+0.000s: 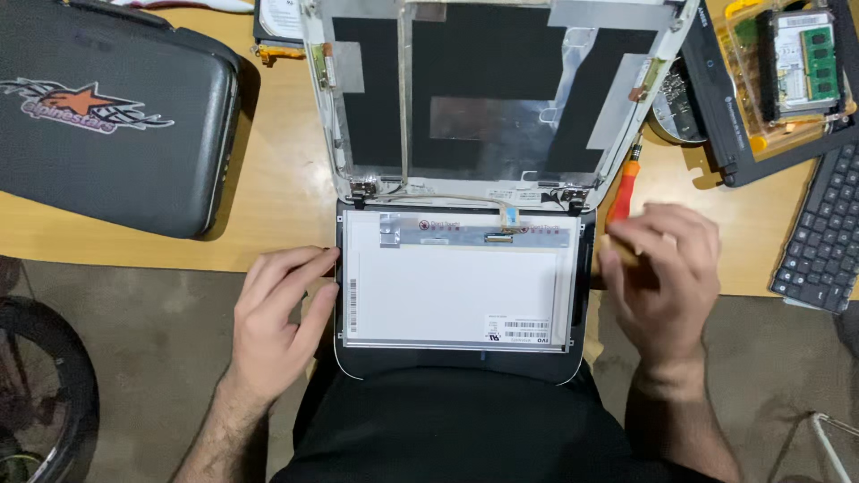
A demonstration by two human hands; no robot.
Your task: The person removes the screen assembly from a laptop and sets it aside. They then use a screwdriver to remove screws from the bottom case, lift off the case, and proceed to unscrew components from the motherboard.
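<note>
Left hand (273, 326): grip spread, fingers loosely extended, fingertips resting against the left edge of the flat white rectangular display panel (452, 291); nothing pinched. Right hand (664, 273): fingers curled and pressed together just off the panel's right edge; motion blur here, so I cannot tell whether anything is held in it.

The panel lies face down on the dark base of the opened small laptop (461, 362), which overhangs the near edge of the wooden desk (277, 192) above the person's lap. A thin ribbon cable (507, 215) runs from the panel's top edge towards the hinges.

Behind the panel, the laptop's silver lid shell (488, 89) lies opened flat, its inside lined with black patches and foil tape, joined at two metal hinges.

An orange-handled screwdriver (624, 188) lies just beyond the right hand, beside the right hinge, partly covered by the knuckles. Farther right: a black frame piece (729, 134), a yellow translucent tray holding a green circuit board (792, 67), and a black keyboard (823, 233) at the desk's right edge.

Left side, well apart from the hands: a dark grey hard-shell zip case (107, 125). Near the desk's far edge, a bare hard drive (277, 22) is partly hidden by the lid shell.
</note>
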